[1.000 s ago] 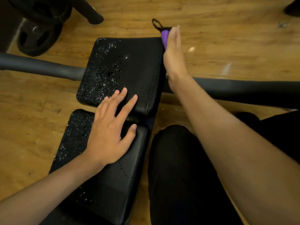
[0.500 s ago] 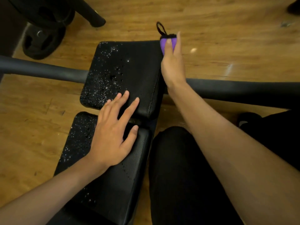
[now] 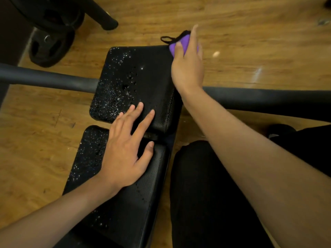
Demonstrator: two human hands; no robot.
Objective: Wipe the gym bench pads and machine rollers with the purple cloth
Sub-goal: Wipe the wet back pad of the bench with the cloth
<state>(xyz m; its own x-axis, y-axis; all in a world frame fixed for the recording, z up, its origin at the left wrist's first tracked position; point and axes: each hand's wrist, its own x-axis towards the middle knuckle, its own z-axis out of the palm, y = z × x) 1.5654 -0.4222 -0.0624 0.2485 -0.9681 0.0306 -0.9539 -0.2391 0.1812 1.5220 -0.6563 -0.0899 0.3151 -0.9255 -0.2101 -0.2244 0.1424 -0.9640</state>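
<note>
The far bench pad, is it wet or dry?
Partly wet: droplets glisten on the left half of the far bench pad; the strip near the purple cloth shows none.

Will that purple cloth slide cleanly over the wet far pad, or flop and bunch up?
Probably soft and floppy: the purple cloth is bunched in the right hand by the far pad. The droplets suggest it will glide, then grow heavier as it soaks. Its free black loop might snag.

The small purple cloth [image 3: 185,44] with a black loop touches the far pad [image 3: 143,83] at its far right corner. That black pad and the near pad [image 3: 136,194] have shiny water drops on them.
</note>
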